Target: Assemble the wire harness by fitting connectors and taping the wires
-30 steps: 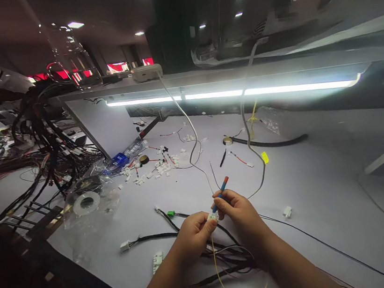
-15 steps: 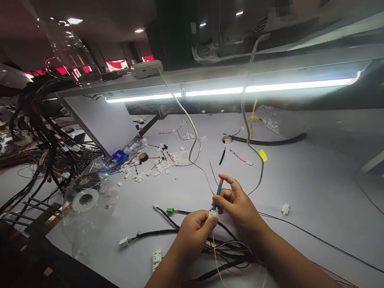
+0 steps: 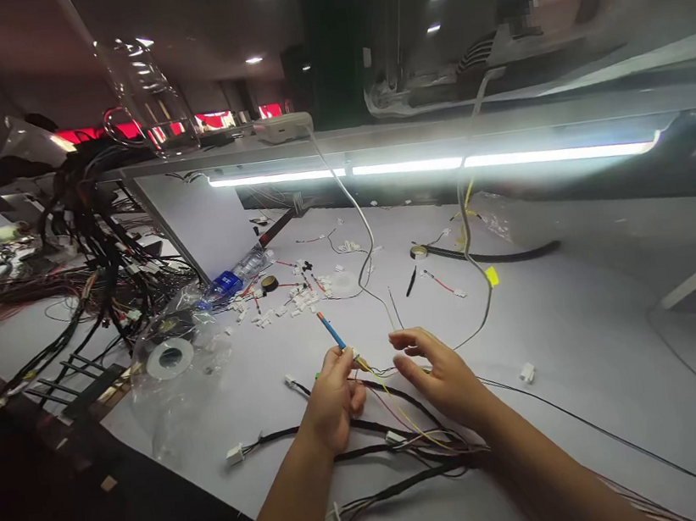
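Observation:
Between the fingertips of my left hand (image 3: 331,399) is a small white connector (image 3: 355,354), mostly covered by the fingers. A thin blue tool with a red end (image 3: 331,329) sticks up and left from the connector; its lower tip is hidden. A yellow wire (image 3: 389,389) trails from the connector toward the wire harness (image 3: 409,483) below. My right hand (image 3: 440,376) hovers to the right of the connector, thumb and fingers apart, with nothing seen in it. Under both hands lie the harness's black-sleeved branches, ending in white connectors (image 3: 235,455).
Loose white connectors and short wires (image 3: 301,296) lie scattered at the back left, near a plastic bottle (image 3: 226,283). A plastic bag with a tape roll (image 3: 169,359) sits at the left edge. A grey cable (image 3: 468,236) hangs from the shelf (image 3: 408,131).
My right hand has let go of the blue tool and opened. The tool now leans left, staying with the connector in my left hand, which has turned and moved slightly up and left.

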The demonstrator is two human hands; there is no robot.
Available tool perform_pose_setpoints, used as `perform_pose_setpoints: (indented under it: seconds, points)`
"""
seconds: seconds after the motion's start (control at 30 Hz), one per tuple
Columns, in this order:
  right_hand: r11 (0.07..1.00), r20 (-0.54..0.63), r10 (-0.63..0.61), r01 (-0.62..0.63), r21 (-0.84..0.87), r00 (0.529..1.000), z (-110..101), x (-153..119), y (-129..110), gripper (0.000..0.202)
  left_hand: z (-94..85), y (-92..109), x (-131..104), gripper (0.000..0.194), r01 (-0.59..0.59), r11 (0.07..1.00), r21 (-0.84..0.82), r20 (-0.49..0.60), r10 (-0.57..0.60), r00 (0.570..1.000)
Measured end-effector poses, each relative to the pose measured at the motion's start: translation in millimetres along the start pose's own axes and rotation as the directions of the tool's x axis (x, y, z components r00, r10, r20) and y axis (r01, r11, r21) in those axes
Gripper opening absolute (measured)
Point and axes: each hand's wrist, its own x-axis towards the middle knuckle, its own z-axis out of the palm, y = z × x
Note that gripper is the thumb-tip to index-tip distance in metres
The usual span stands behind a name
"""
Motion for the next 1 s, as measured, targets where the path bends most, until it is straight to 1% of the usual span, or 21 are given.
perform_pose_setpoints:
  seconds: [0.07, 0.13, 0.17, 0.23, 0.27, 0.3, 0.33, 0.4, 0.47, 0.53, 0.57, 0.63, 0.7, 0.77, 0.8, 0.83, 0.87, 0.9, 0.93, 0.97, 1.0]
  points:
    - [0.989, 0.046, -0.091, 0.096, -0.109, 0.995, 3.1, -3.1, -17.6, 0.03, -2.5, 2.7, 0.1, 0.02, -0.067, 0.996, -0.064, -0.086, 0.062, 0.994]
    - [0.966, 0.026, -0.181, 0.183, -0.184, 0.983, 8.9, -8.8, -39.3, 0.016, -4.3, 5.5, 0.8, 0.015, -0.107, 0.983, -0.149, -0.153, 0.084, 0.985]
    - [0.956, 0.043, -0.208, 0.212, -0.205, 0.977, 13.2, -12.3, -49.9, 0.006, -4.9, 6.9, 1.2, 0.012, -0.109, 0.976, -0.191, -0.169, 0.077, 0.983]
    - [0.939, 0.136, -0.207, 0.235, -0.251, 0.969, 24.8, -18.8, -65.6, 0.012, -6.0, 9.8, 1.9, 0.011, -0.079, 0.965, -0.25, -0.167, 0.038, 0.985]
    - [0.925, 0.175, -0.192, 0.238, -0.297, 0.966, 31.5, -20.7, -68.8, 0.012, -6.6, 10.9, 2.1, 0.012, -0.054, 0.959, -0.279, -0.157, 0.01, 0.988]
    - [0.902, 0.184, -0.178, 0.235, -0.363, 0.967, 38.1, -21.1, -68.2, 0.009, -7.2, 11.8, 2.2, 0.011, -0.029, 0.951, -0.308, -0.147, -0.017, 0.989]
    - [0.873, 0.154, -0.171, 0.222, -0.435, 0.973, 44.3, -20.0, -63.9, 0.009, -7.9, 12.2, 2.4, 0.009, -0.006, 0.942, -0.334, -0.138, -0.043, 0.99]
    - [0.836, 0.056, -0.161, 0.166, -0.523, 0.985, 53.8, -14.2, -47.1, 0.019, -9.5, 11.9, 3.3, 0.004, 0.027, 0.927, -0.373, -0.125, -0.08, 0.989]
    - [0.873, 0.023, -0.094, 0.094, -0.478, 0.995, 59.1, -7.6, -27.0, 0.024, -11.0, 9.9, 4.9, 0.009, 0.046, 0.92, -0.389, -0.118, -0.099, 0.988]
    - [0.933, 0.022, -0.021, 0.028, -0.36, 1.0, 61.6, -4.2, -11.9, 0.024, -11.7, 6.6, 7.0, 0.01, 0.043, 0.924, -0.38, -0.114, -0.093, 0.989]
    - [0.95, 0.0, -0.02, 0.019, -0.312, 1.0, 62.2, -4.1, -7.6, 0.025, -11.5, 4.7, 8.0, 0.009, 0.031, 0.929, -0.368, -0.114, -0.079, 0.99]
    - [0.957, -0.081, -0.105, 0.079, -0.28, 0.991, 62.5, -5.8, -4.9, 0.026, -10.0, 0.9, 9.2, 0.011, -0.002, 0.943, -0.332, -0.119, -0.04, 0.992]
    - [0.942, -0.132, -0.219, 0.174, -0.287, 0.967, 61.6, -7.5, -7.0, 0.017, -7.2, -2.7, 8.9, 0.016, -0.037, 0.959, -0.281, -0.121, 0.003, 0.993]
    - [0.943, -0.158, -0.256, 0.21, -0.258, 0.954, 59.8, -7.3, -9.8, 0.009, -3.7, -5.9, 7.0, 0.022, -0.072, 0.974, -0.214, -0.126, 0.045, 0.991]
    - [0.947, -0.177, -0.259, 0.213, -0.242, 0.95, 58.8, -6.4, -10.4, 0.012, -2.0, -7.5, 5.6, 0.024, -0.109, 0.986, -0.124, -0.127, 0.093, 0.988]
    - [0.947, -0.195, -0.266, 0.218, -0.237, 0.944, 57.8, -5.0, -10.1, 0.016, -0.4, -9.0, 4.0, 0.025, -0.168, 0.986, 0.015, -0.118, 0.168, 0.979]
    - [0.942, -0.21, -0.283, 0.23, -0.243, 0.936, 57.0, -3.4, -9.0, 0.02, 0.9, -10.5, 2.5, 0.022, -0.245, 0.95, 0.193, -0.087, 0.265, 0.96]
    - [0.933, -0.216, -0.309, 0.251, -0.257, 0.926, 56.3, -1.8, -7.2, 0.021, 2.0, -11.9, 1.1, 0.015, -0.324, 0.866, 0.38, -0.03, 0.362, 0.932]
    - [0.921, -0.212, -0.342, 0.282, -0.27, 0.915, 55.7, -0.4, -5.0, 0.019, 2.9, -13.1, 0.0, 0.007, -0.392, 0.748, 0.535, 0.046, 0.437, 0.898]
    - [0.907, -0.199, -0.378, 0.318, -0.277, 0.904, 55.1, 0.5, -2.8, 0.016, 3.5, -14.2, -0.7, 0.002, -0.443, 0.633, 0.635, 0.119, 0.486, 0.866]
    - [0.89, -0.188, -0.418, 0.359, -0.281, 0.889, 54.3, 0.7, -1.3, 0.015, 3.9, -15.3, -1.2, 0.006, -0.476, 0.557, 0.68, 0.168, 0.514, 0.841]
